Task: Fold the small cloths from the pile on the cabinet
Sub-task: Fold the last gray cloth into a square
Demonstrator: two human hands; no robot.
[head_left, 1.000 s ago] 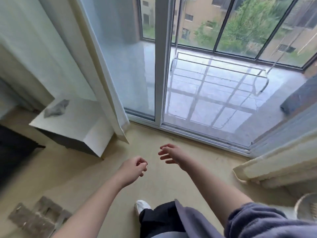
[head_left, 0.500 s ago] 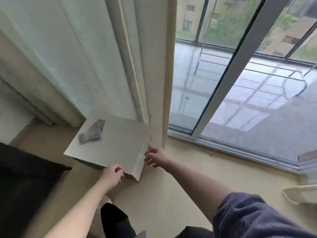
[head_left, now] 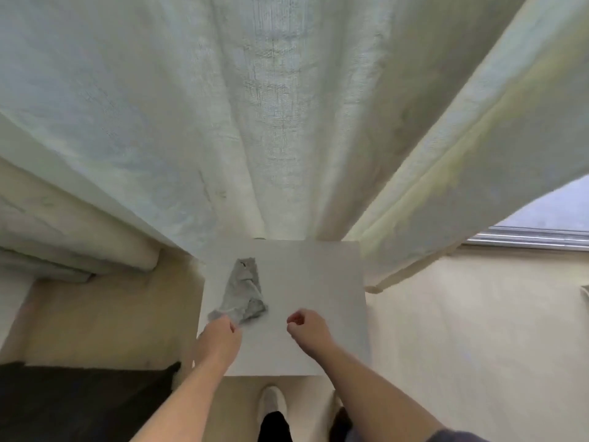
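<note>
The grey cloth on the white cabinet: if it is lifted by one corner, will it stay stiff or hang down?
Probably floppy: the grey cloth lies crumpled in soft folds on the cabinet, so it would likely hang from the left hand at its near corner. It looks thin and small, so likely light.

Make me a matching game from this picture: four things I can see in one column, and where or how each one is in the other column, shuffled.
Things
1. grey cloth
2. left hand
3. right hand
4. curtain

Places and states
A. hangs behind the cabinet
B. lies crumpled on the cabinet top
C. is curled over the cabinet top, holding nothing
D. pinches the cloth's near corner

Pairs: 1-B, 2-D, 3-C, 4-A
</note>
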